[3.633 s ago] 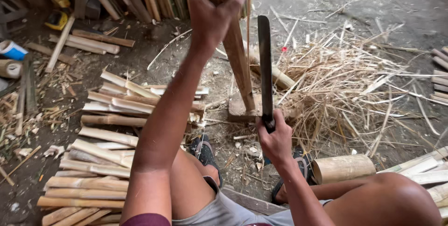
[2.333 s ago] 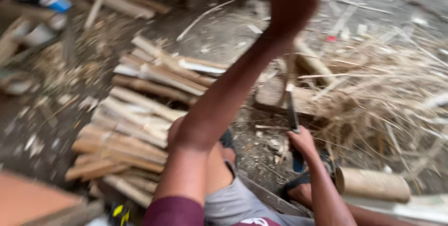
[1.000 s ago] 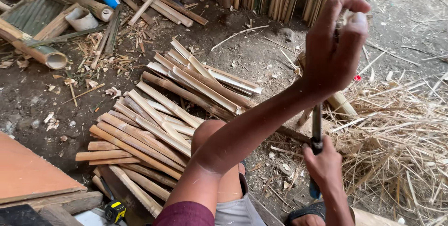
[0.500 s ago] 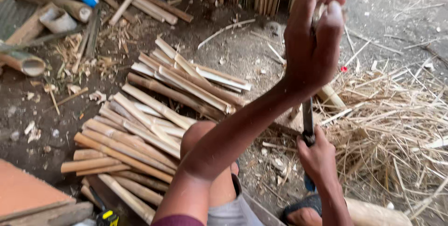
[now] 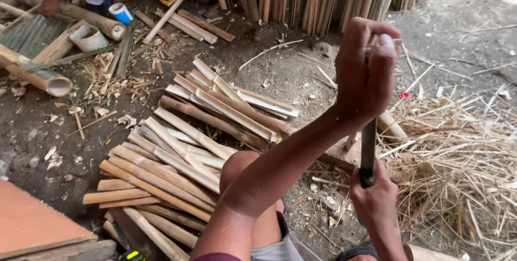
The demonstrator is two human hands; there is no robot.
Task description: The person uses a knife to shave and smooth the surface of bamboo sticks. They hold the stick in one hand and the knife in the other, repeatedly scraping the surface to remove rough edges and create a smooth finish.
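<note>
Left hand (image 5: 366,75) raised, fingers clenched round top of upright bamboo strip (image 5: 396,43), mostly hidden by fist. Right hand (image 5: 375,202) lower, fingers wrapped round handle of machete (image 5: 368,148), blade standing against strip. Judged step: splitting under way. Next move calls for steady strip, blade kept on line. Split bamboo slats (image 5: 177,153) piled on ground, left; shavings (image 5: 458,153) right.

The left hand (image 5: 366,75) hides the bamboo piece's top; the blade's (image 5: 368,148) tip is hidden behind it.
</note>
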